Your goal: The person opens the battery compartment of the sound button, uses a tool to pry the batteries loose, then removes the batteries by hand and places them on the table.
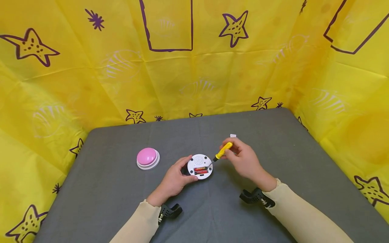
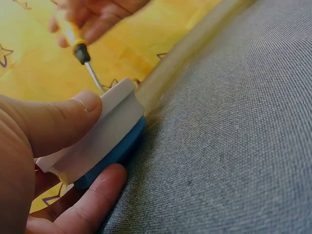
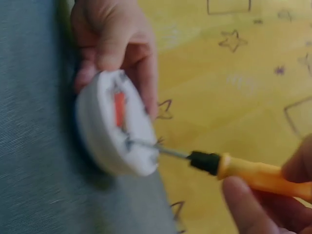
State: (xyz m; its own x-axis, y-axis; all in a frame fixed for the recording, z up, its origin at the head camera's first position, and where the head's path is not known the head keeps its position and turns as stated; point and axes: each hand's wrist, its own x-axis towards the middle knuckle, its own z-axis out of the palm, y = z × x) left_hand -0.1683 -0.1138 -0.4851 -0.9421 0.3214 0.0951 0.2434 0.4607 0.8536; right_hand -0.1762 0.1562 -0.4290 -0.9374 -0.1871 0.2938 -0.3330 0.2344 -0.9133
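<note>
Gripped by its rim in my left hand [image 1: 174, 180] is a round white push-button device [image 1: 199, 159], turned underside up. Its open battery compartment shows red batteries [image 1: 201, 170], and the left wrist view shows its blue dome [image 2: 131, 144] facing down. My right hand [image 1: 244, 160] holds a screwdriver [image 1: 224, 150] with a yellow handle and a black collar. The metal shaft [image 3: 165, 150] slants down so that its tip meets the edge of the battery compartment. Whether the tip is under a battery or only touching cannot be made out.
To the left on the grey table [image 1: 115, 202] stands a pink button [image 1: 146, 156] on a white base. A small white piece [image 1: 233, 135] lies just beyond my right hand. Yellow patterned cloth [image 1: 194, 74] walls the back and sides.
</note>
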